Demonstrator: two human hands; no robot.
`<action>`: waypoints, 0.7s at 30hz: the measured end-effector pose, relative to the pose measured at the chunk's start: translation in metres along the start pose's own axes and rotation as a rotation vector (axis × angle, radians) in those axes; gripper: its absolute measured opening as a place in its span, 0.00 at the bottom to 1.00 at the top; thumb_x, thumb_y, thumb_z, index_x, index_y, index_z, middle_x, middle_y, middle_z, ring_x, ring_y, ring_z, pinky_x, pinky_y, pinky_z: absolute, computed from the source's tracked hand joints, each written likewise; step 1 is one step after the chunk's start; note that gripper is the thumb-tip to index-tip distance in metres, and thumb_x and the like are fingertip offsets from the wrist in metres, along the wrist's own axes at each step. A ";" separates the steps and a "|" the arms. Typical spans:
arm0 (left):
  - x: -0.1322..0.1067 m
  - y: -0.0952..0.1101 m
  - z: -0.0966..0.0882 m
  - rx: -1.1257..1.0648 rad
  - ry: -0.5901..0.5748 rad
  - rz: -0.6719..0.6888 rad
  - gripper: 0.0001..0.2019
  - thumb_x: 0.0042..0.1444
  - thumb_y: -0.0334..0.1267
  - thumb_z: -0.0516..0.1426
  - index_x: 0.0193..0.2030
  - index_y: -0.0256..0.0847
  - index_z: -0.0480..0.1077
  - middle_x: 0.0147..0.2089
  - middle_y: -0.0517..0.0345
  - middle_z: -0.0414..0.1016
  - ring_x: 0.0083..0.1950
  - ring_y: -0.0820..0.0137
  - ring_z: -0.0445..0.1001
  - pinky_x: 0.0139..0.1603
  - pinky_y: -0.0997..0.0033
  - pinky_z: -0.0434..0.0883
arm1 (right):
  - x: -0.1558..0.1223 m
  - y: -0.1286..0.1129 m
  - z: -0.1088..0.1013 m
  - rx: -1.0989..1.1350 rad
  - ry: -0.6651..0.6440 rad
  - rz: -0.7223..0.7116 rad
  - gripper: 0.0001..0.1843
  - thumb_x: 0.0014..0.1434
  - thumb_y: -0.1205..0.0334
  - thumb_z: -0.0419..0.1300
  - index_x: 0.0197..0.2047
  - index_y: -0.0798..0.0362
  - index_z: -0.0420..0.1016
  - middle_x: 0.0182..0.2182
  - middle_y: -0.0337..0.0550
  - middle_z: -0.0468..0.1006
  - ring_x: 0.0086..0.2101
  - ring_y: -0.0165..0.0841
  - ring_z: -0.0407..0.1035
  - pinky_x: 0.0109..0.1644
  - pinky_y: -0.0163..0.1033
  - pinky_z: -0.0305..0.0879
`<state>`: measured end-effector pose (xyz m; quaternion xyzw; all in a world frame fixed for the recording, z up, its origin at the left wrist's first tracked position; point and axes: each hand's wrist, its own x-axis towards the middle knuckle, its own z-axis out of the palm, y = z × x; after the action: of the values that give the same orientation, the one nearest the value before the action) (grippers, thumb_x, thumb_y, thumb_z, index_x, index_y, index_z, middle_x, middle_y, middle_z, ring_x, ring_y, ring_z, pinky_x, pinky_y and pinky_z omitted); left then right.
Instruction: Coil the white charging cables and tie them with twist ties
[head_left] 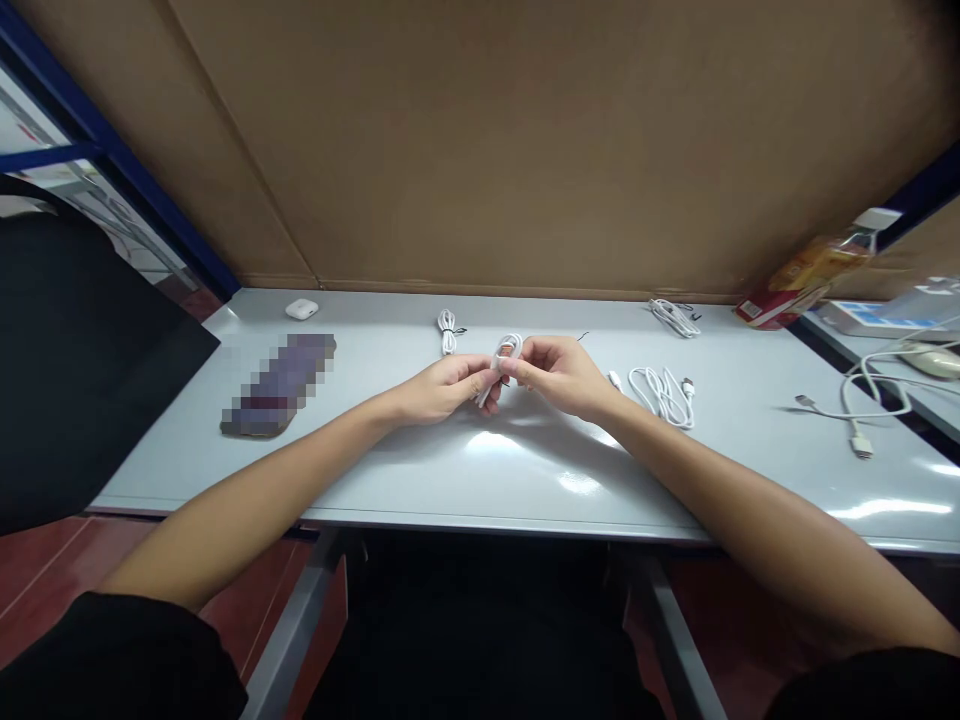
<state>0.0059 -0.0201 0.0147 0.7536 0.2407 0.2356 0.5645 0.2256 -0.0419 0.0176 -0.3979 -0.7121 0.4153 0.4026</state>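
Two bare hands meet above a grey table (525, 470): the left hand (442, 388) and right hand (559, 375) pinch a coiled white cable (501, 362) between them, another bundled cable (448, 331) lying just beyond.

The white cable (501, 362) is folded into a narrow bundle, slightly tilted with its loop end up, pinched between the left grip (442, 388) and the right grip (559, 375) above the desk (525, 470).

Five white cables (507, 350) (one held, four lying flat), one earbud case (301, 309), one bottle (825, 262).
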 end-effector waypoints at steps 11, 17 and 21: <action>0.002 -0.020 0.006 -0.255 0.153 -0.061 0.21 0.68 0.57 0.57 0.45 0.38 0.72 0.35 0.55 0.76 0.38 0.69 0.75 0.44 0.67 0.71 | 0.001 0.009 -0.006 -0.972 0.162 -0.832 0.04 0.67 0.62 0.62 0.43 0.51 0.77 0.35 0.44 0.80 0.32 0.35 0.69 0.37 0.41 0.61; 0.004 -0.020 0.009 -0.292 0.174 -0.060 0.21 0.67 0.58 0.58 0.40 0.38 0.71 0.32 0.56 0.76 0.37 0.69 0.75 0.43 0.67 0.71 | 0.005 0.021 -0.002 -1.143 0.139 -0.826 0.10 0.72 0.64 0.56 0.39 0.49 0.77 0.34 0.44 0.80 0.33 0.36 0.67 0.36 0.42 0.57; 0.004 -0.019 0.010 -0.293 0.190 -0.064 0.21 0.67 0.58 0.58 0.41 0.38 0.71 0.32 0.56 0.77 0.37 0.69 0.76 0.44 0.67 0.73 | 0.003 0.018 -0.003 -1.153 0.078 -0.671 0.15 0.73 0.62 0.52 0.38 0.48 0.77 0.35 0.46 0.80 0.34 0.37 0.66 0.37 0.45 0.56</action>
<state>0.0134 -0.0202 -0.0060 0.6297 0.2799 0.3204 0.6500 0.2318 -0.0326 0.0033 -0.3210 -0.8902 -0.1945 0.2580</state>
